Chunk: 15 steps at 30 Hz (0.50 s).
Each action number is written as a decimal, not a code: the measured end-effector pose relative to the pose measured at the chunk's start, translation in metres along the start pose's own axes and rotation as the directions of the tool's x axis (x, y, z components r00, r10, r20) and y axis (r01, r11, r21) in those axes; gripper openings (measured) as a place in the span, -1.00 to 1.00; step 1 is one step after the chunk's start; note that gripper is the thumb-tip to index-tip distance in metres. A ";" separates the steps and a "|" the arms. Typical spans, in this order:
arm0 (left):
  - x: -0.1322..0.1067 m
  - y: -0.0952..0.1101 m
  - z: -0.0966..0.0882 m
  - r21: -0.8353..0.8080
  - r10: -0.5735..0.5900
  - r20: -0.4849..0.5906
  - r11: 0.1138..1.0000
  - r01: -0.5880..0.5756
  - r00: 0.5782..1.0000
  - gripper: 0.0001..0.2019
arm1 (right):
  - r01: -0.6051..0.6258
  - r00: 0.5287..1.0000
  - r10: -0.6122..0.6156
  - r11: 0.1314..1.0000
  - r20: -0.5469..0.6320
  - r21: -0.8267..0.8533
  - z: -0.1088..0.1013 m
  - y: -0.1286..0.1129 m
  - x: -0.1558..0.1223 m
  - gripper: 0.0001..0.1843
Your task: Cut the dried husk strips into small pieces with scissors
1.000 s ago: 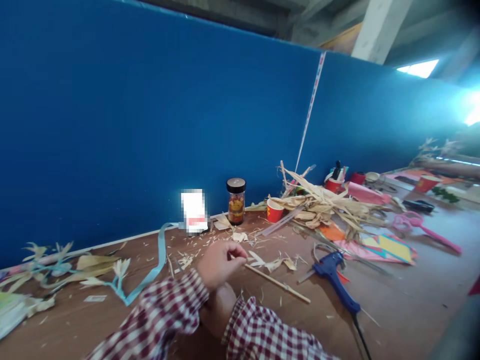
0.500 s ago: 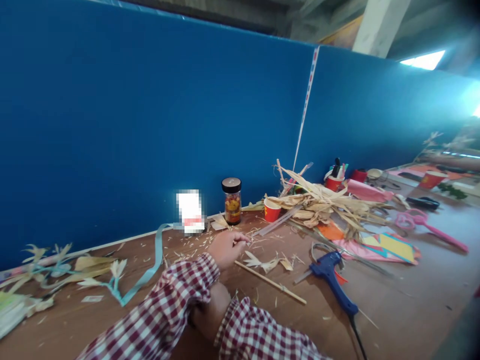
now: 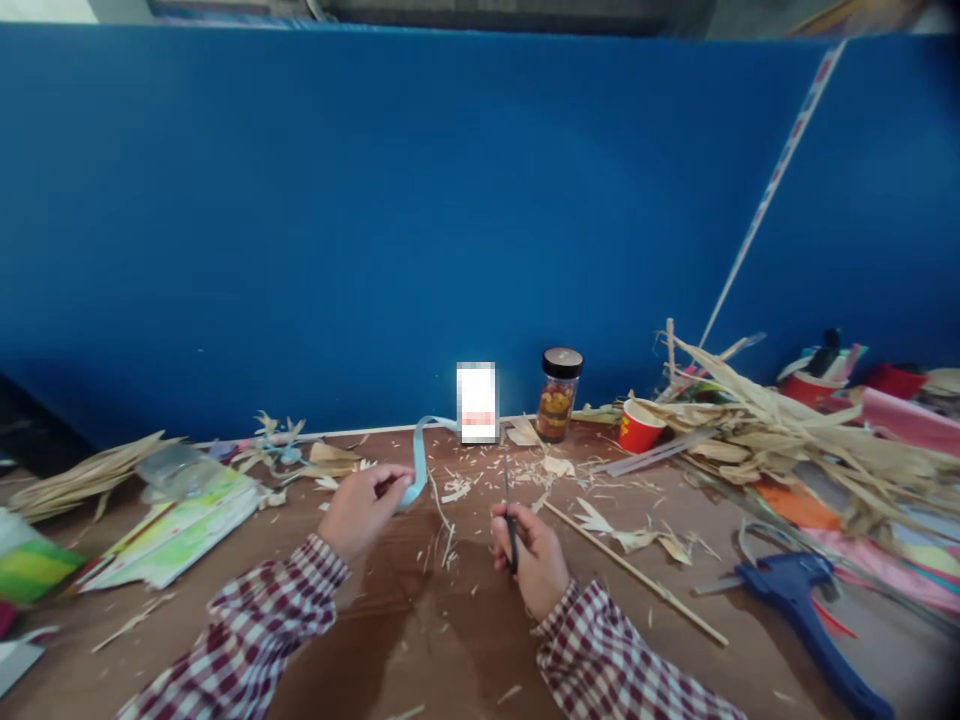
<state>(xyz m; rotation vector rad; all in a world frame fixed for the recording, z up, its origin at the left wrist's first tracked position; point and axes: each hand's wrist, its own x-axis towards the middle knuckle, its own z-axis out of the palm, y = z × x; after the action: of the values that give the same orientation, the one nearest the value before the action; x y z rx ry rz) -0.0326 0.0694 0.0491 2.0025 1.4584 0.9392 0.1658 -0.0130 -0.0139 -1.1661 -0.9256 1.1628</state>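
Observation:
My left hand (image 3: 367, 510) pinches a light-blue ribbon (image 3: 420, 465) between thumb and fingers. The ribbon loops up and back toward a blurred white block (image 3: 477, 405) by the blue wall. Pale husk tips show just behind that hand; whether they touch it I cannot tell. In my right hand (image 3: 532, 560) are scissors (image 3: 512, 540) with dark handles, their thin blades pointing away from me. A gap of brown tabletop with scattered shreds lies between the two hands.
A thin stick (image 3: 637, 575) lies right of my right hand, with a blue glue gun (image 3: 802, 600) beyond it. A black-lidded jar (image 3: 559, 395), a red paper cup (image 3: 641, 428) and dried husks (image 3: 757, 410) stand or lie behind. At left are a painted sheet (image 3: 180, 530) and more husks (image 3: 94, 478).
The view has swung left. My arms were crossed, with the left hand reaching right; now they are apart. My left hand has taken the ribbon, and scissors now show in my right.

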 end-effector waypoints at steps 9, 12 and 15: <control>-0.021 -0.024 0.019 0.313 0.072 0.088 0.945 -0.096 0.994 -0.73 | 0.010 0.999 -0.009 1.000 -0.046 0.024 -0.003 0.005 0.002 -0.61; -0.016 -0.007 0.039 0.415 0.173 0.188 0.878 -0.238 0.967 -0.72 | 0.003 0.999 -0.002 1.000 -0.049 0.019 -0.002 0.005 0.002 -0.62; -0.007 0.008 0.057 0.517 0.174 0.274 0.803 -0.297 0.946 -0.74 | -0.004 0.998 0.006 1.000 -0.061 0.031 -0.002 0.004 0.002 -0.61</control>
<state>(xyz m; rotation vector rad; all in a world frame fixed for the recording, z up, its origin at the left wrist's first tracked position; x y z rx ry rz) 0.0148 0.0609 0.0165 2.6623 1.4929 0.3771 0.1675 -0.0111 -0.0186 -1.1735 -0.8564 1.1354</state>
